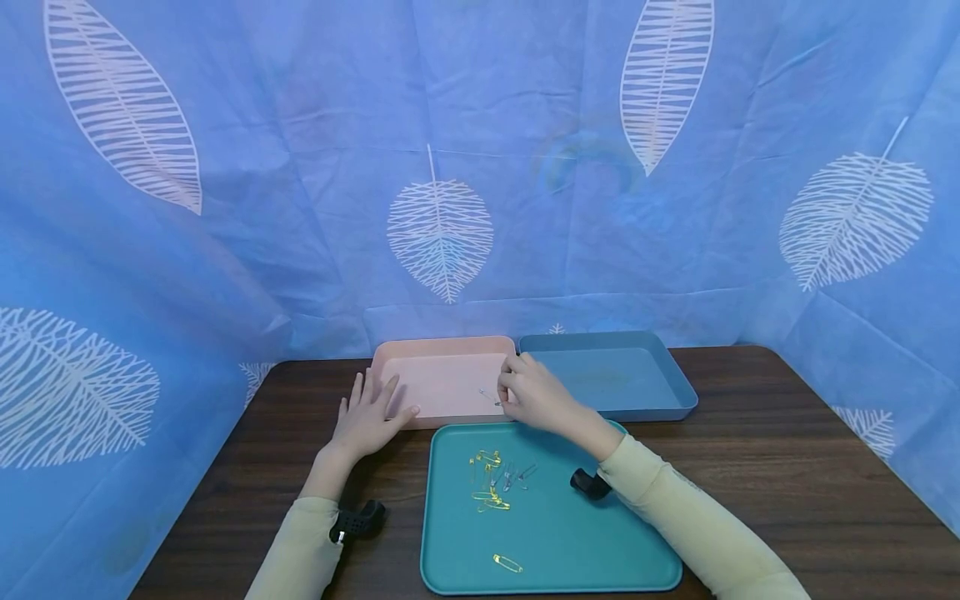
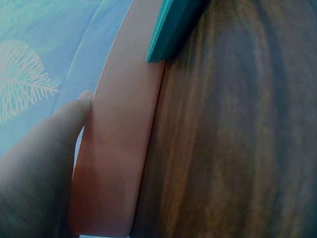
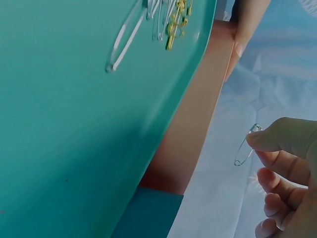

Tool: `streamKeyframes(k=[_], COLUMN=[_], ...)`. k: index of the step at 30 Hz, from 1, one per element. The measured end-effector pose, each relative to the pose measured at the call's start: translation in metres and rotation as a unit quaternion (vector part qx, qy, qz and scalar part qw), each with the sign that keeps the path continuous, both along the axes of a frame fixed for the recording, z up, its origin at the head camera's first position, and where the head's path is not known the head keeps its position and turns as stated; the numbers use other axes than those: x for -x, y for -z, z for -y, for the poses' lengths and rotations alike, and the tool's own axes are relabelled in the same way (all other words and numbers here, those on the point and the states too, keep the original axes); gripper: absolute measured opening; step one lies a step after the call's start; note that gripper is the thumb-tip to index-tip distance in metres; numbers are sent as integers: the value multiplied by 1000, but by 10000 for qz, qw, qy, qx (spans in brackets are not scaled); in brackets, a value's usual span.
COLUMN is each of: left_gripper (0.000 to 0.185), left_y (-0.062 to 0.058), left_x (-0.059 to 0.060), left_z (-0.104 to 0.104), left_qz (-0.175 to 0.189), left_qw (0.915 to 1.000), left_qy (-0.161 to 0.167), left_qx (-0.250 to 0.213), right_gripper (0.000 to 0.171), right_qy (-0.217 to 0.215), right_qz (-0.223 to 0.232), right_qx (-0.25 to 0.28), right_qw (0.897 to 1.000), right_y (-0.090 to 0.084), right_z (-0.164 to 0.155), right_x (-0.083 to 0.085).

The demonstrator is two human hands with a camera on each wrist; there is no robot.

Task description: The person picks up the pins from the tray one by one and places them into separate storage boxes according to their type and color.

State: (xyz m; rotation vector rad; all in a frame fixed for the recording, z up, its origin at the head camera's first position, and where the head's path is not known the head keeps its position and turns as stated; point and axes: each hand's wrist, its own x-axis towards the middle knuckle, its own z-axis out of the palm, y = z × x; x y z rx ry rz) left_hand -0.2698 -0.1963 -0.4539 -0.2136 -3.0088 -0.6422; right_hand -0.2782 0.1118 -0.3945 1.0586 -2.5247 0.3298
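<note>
While the right hand (image 1: pixel 534 397) pinches a silver safety pin (image 3: pixel 246 147) between thumb and forefinger, its other fingers curl loosely beneath, and the pin hangs over the right end of the pink tray (image 1: pixel 420 346), near the middle of the head view. It has not yet been let go; in the right wrist view it dangles clear of any surface, with the tray's pink wall behind it. The left hand (image 1: pixel 369 414) lies flat with fingers spread and straight, resting against the near left rim of that same pink tray, seemingly steadying it; the left wrist view shows a fingertip touching the tray's outer wall. Apart from the pin in the fingers, I can see nothing lying in the pink tray, though the hand hides part of its floor. The blue tray (image 1: pixel 675 379), just beside it toward the upper right, looks bare as well. In the teal tray (image 1: pixel 450 575), lower centre of the frame, a tangled cluster of pins (image 1: pixel 495 483), gold and silver mixed, sits near its far edge, and one gold pin (image 1: pixel 507 563) lies alone near the front. By my reckoning the sorting is barely begun: this pin seems the first to leave, and nearly the whole heap remains to be moved.
</note>
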Motion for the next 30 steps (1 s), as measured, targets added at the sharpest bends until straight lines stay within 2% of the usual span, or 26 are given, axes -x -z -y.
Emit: streamKeyframes(k=[5, 12, 23, 30], left_gripper=[86, 86, 85, 86], left_y=[2, 3, -1, -2], left_x=[1, 2, 0, 1], left_z=[1, 1, 1, -1], left_qz=[23, 96, 13, 40], left_qw=[10000, 10000, 10000, 10000], left_qy=[4, 0, -35, -34], left_qx=[11, 3, 33, 81], right_gripper=[22, 23, 24, 23], right_qy=[75, 127, 651, 804], right_qz=[23, -230, 301, 584], right_qx=[21, -107, -207, -186], right_qw=[10000, 9996, 9972, 9949], right_y=[-2, 1, -4, -5], right_z=[5, 12, 26, 32], right_x=[8, 24, 52, 64])
